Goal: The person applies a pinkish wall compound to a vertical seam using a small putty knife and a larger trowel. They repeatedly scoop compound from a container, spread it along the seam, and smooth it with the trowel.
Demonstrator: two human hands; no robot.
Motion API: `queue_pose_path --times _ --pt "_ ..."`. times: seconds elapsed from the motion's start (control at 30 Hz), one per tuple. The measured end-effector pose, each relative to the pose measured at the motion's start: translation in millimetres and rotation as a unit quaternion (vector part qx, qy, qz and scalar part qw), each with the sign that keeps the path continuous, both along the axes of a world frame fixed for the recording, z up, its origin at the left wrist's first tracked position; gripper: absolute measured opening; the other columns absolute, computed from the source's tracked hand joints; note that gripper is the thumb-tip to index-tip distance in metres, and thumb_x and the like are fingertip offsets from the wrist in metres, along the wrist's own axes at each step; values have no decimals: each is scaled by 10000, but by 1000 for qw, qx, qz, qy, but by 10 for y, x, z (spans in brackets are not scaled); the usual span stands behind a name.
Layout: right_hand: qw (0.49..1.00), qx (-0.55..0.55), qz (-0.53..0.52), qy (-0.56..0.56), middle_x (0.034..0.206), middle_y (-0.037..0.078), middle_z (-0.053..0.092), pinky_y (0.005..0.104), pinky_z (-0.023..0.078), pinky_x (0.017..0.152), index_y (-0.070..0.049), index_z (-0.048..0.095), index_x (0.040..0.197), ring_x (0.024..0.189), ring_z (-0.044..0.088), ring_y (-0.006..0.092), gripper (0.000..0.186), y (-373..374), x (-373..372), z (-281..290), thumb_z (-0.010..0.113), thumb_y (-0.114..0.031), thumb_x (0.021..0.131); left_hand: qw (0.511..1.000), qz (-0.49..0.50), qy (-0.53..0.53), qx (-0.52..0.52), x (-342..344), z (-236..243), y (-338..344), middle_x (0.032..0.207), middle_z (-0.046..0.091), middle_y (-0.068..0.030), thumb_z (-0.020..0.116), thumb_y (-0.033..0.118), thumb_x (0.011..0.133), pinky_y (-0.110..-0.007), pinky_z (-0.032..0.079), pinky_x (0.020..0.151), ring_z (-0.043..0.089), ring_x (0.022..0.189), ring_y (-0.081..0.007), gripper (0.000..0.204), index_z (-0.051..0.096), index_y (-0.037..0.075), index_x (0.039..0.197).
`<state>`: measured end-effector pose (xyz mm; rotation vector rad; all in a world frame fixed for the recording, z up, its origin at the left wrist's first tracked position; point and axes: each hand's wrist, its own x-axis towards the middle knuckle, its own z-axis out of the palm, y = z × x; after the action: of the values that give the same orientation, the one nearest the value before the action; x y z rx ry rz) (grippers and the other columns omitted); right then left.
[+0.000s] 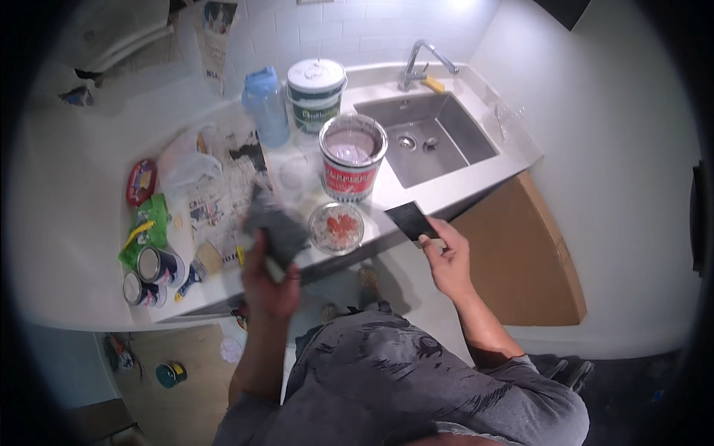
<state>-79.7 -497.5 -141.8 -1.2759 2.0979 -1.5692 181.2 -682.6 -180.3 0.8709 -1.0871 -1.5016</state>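
My left hand (271, 286) grips a dark grey flat sheet (277, 227), blurred by motion, over the front of the counter. Between the thumb and fingers of my right hand (449, 259) is a small black rectangular piece (409, 221), flat and thin, held near the counter's front edge. Whether either piece is sandpaper or a spreader, I cannot tell. Between the hands, a round clear tub (312, 232) with orange-red material inside stands on the counter. Just behind it is an open paint can (349, 181) with a red label and pale contents.
Behind stand a lidded white-green bucket (315, 77) and a blue jug (266, 111). A steel sink (446, 165) with a faucet (424, 50) is at right. Newspaper (212, 189), a plastic bag (186, 160) and two small cans (160, 265) lie left. Cardboard (520, 253) leans below the sink.
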Motion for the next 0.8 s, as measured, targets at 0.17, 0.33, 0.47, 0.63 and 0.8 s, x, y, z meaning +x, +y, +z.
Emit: queue_pose_path --times 0.17,0.33,0.47,0.63,0.8 --pt "985 110 7 -135 1053 59 707 314 530 845 -4 771 1258 938 655 129 288 -46 -1 -514 731 -39 975 978 -61 108 166 936 -257 -5 1231 705 -37 615 162 1049 -278 623 713 709 1064 -197 354 623 124 1401" --pt "957 202 115 177 1037 59 706 377 509 841 -140 815 1199 933 651 248 323 -598 -83 -904 688 -6 934 906 -76 193 370 1131 -477 299 1251 726 -39 618 184 1027 -355 641 790 733 1105 -240 377 617 131 1400" --pt "905 223 162 324 1120 11 710 417 462 960 -202 817 1198 1099 616 245 359 -970 -141 -1087 677 -35 913 881 -94 148 439 787 -793 450 1186 764 -20 638 252 1016 -437 630 793 764 1040 -237 329 657 160 1331" --pt "874 246 195 372 1171 -5 717 418 449 978 -195 814 1213 1140 613 235 375 -1199 -152 -1205 657 -52 904 869 -101 150 462 710 -1000 540 1127 780 2 637 245 1017 -420 611 745 776 1003 -220 276 682 169 1278" --pt "866 263 202 375 1236 -7 717 421 450 996 -173 809 1223 1172 615 231 414 -1285 -128 -1230 630 -21 883 869 -87 162 460 952 -1138 564 1141 778 -5 639 238 1020 -421 628 750 778 1021 -216 268 681 170 1276"
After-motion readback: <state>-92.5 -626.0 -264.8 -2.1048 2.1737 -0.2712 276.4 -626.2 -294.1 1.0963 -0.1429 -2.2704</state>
